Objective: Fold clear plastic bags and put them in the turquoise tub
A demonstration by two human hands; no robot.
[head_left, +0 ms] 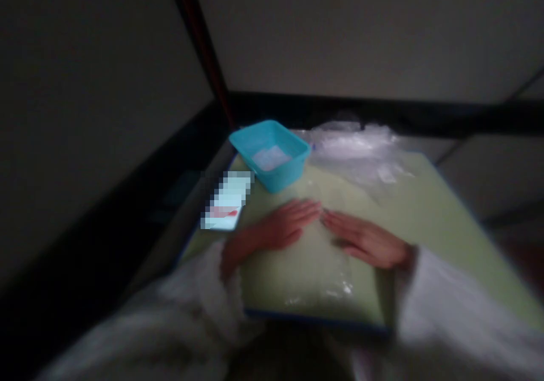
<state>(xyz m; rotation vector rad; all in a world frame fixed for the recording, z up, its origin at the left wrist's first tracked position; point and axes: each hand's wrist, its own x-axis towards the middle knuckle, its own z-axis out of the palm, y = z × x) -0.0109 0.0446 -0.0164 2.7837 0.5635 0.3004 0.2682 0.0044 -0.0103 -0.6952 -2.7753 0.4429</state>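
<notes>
A clear plastic bag [317, 267] lies flat on the yellow-green tabletop [446, 228] in front of me, its near end catching the light. My left hand [289, 222] rests palm down on the bag, fingers stretched out. From the other side my right hand [368, 239] also lies flat on it, with its fingers extended. The fingertips of the two hands almost meet near the middle of the bag. Blur hides the bag's exact edges, and I cannot make out anything inside it.
Beyond my left hand stands a turquoise plastic basket [289, 174] with whitish pieces inside. Left of it lies a phone [227, 202] with a lit screen. A heap of clear plastic bags [357, 145] sits at the back. Walls close in behind and left.
</notes>
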